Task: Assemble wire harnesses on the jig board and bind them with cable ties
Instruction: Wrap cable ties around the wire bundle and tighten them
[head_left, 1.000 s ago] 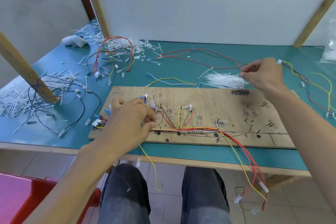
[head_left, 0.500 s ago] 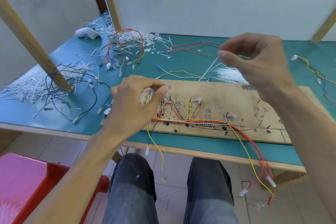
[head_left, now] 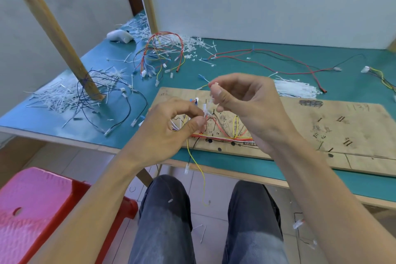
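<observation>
Left hand (head_left: 169,128): pinching lower end of white cable tie (head_left: 207,107), just above jig board (head_left: 334,126). Right hand (head_left: 250,107): pinching upper end, seemingly, though blurred. Red and yellow wires (head_left: 222,136) laid along board's near edge, board flat on desk (head_left: 278,64)

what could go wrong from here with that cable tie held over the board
The cable tie is only pinched at the fingertips of the left hand and right hand above the jig board, so it may slip free or close around only some wires.
The yellow wire hangs off the table edge near the knees; a leg movement could tug the routed bundle out of place.
</observation>
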